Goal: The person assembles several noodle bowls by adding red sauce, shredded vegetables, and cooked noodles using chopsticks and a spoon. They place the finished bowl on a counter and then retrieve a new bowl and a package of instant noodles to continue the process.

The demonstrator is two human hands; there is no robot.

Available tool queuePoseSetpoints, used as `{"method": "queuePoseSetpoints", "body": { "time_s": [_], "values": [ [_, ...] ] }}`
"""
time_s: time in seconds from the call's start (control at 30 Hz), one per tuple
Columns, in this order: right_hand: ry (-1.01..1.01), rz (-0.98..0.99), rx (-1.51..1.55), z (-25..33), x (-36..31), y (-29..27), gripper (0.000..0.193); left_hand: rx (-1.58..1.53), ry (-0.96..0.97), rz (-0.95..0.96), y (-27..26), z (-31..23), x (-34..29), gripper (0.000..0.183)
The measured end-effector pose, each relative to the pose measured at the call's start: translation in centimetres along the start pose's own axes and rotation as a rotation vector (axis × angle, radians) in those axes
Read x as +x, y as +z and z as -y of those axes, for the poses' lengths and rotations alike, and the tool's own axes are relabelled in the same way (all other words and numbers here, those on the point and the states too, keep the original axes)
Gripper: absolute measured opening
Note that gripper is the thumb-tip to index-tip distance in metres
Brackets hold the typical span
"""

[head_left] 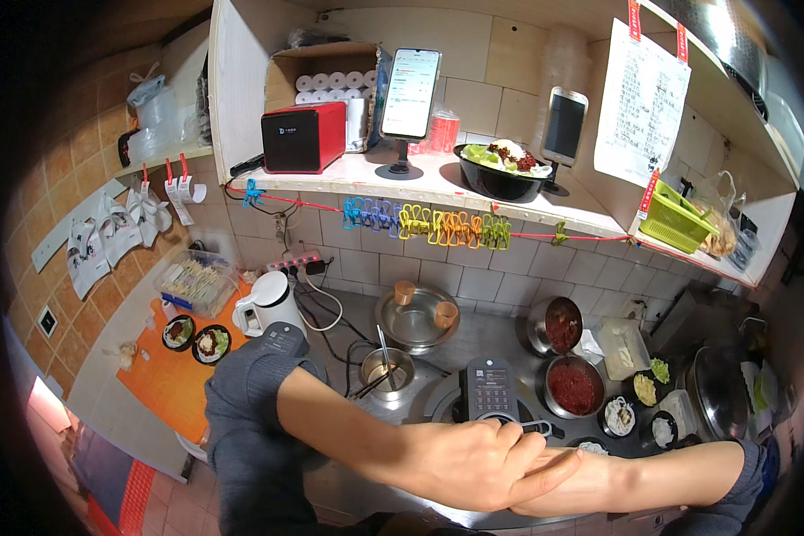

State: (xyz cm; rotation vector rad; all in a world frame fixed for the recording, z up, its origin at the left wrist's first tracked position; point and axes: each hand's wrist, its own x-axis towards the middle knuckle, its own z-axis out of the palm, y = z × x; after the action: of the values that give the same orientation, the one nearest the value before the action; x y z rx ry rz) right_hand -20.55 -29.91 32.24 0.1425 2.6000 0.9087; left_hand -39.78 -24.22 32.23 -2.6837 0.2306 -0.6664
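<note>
My left hand (484, 457) is crossed over my right forearm (657, 478) in front of my body. Its fingers are curled, and the thumb lies along the right wrist, so it seems closed around that wrist. My right hand is hidden behind the left hand and arm; its fingers do not show. Just beyond the hands sits a dark cooker control panel with keys (489, 390). To its right is a metal bowl of red sauce (573, 388), with a small black bowl of pale shreds (618, 416) beside it.
Behind the counter are a steel basin (417, 317), a pot with utensils (388, 373) and a white kettle (272, 304). Two filled bowls (211, 345) sit on the orange board (156, 393). Overhead, a shelf holds a phone (411, 94) and a black salad bowl (502, 183).
</note>
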Motion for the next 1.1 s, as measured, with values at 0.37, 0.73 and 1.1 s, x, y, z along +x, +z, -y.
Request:
{"method": "queuePoseSetpoints", "body": {
  "time_s": [0.37, 0.73, 1.1],
  "values": [
    [0.022, 0.042, 0.228, 0.9, -0.8, -3.0, 0.014, 0.170, 0.062, -0.200, -1.1, 0.2, -0.2, 0.048],
    [0.575, -0.117, 1.471, -0.9, -0.3, -6.6, 0.032, 0.125, 0.079, -0.253, -0.6, 0.0, -1.0, 0.033],
    [0.336, -0.540, 0.735, 1.4, -1.0, -2.7, 0.040, -0.079, 0.033, -0.003, -1.1, 0.5, -3.4, 0.027]
  ]
}}
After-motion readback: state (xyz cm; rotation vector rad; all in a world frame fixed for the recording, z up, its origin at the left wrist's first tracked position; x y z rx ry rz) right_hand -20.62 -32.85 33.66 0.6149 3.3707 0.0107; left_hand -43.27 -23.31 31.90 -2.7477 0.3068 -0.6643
